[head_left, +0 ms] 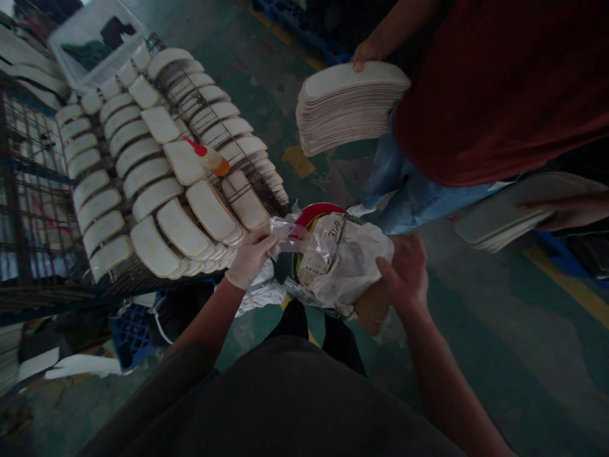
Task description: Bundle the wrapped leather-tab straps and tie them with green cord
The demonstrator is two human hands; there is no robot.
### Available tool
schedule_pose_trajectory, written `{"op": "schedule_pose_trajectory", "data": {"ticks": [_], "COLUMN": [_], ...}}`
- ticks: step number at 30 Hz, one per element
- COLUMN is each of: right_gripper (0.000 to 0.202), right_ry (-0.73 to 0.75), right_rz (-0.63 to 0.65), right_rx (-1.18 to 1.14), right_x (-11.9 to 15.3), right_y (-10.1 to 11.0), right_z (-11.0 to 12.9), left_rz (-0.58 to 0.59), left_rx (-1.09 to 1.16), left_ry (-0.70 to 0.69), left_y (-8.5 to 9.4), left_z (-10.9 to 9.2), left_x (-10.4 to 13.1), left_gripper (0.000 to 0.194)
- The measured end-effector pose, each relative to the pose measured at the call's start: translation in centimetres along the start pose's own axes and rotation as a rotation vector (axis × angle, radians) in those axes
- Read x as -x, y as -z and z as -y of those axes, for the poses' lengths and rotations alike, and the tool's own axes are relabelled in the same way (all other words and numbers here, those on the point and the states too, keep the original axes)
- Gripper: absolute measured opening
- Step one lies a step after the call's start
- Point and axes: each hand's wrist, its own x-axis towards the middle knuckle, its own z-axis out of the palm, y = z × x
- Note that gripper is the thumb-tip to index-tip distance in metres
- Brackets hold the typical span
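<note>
My left hand point(252, 257), in a thin pale glove, is closed on the edge of a clear plastic bag point(290, 231). The bag spreads to the right over a round container with a red rim point(323, 208). A handwritten label point(328, 231) lies among the plastic there. My bare right hand point(406, 273) is at the container's right side, its thumb against a crumpled white plastic bag point(354, 260) and its other fingers curled, partly hidden. Below that hand is a brown piece point(373, 308) that looks like cardboard.
To the left, a wire rack point(28, 190) bears rows of curved whitish pads point(147, 149) and a red-tipped squeeze bottle point(209, 158). A co-worker in a red shirt point(495, 95) holds a stack of pads point(352, 105) and more pads point(523, 203). A clear bin point(76, 44) stands behind.
</note>
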Motion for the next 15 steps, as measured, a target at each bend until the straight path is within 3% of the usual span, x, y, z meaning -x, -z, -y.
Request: {"op": "schedule_pose_trajectory", "data": {"ticks": [2,4,5,7,9,11,13,15], "right_gripper": [0.102,0.107,0.104,0.091,0.067,0.044,0.043,0.046], "right_ry": [0.379,0.67,0.756,0.783,0.64,0.383,0.056,-0.208], "right_rz": [0.121,0.345,0.465,0.684,0.845,0.95,0.947,0.759], "right_rx": [0.253,0.346,0.331,0.217,0.059,-0.09,-0.202,-0.312], "right_x": [0.5,1.3,1.7,2.8,4.1,5.5,6.6,7.2], "right_y": [-0.6,-2.3,-3.4,-5.6,-6.9,-6.5,-4.2,0.0], "right_z": [3.5,6.2,7.0,7.2,6.5,6.0,6.3,7.3], "left_rz": [0.123,0.326,0.448,0.663,0.802,0.829,0.702,0.443], "left_rx": [-0.14,-0.357,-0.46,-0.589,-0.605,-0.504,-0.367,-0.255], "left_ry": [0.003,-0.035,-0.098,-0.305,-0.487,-0.483,-0.328,-0.147], "left_y": [-0.9,-2.4,-3.2,-4.8,-5.8,-5.7,-4.4,-2.1], "left_z": [-1.0,-2.4,-3.1,-4.3,-5.1,-5.1,-3.9,-1.3], "left_x": [1.9,4.0,5.1,7.0,8.3,8.9,8.6,7.4], "left_gripper": [0.023,0.012,0.007,0.007,0.011,0.012,0.016,0.026]}}
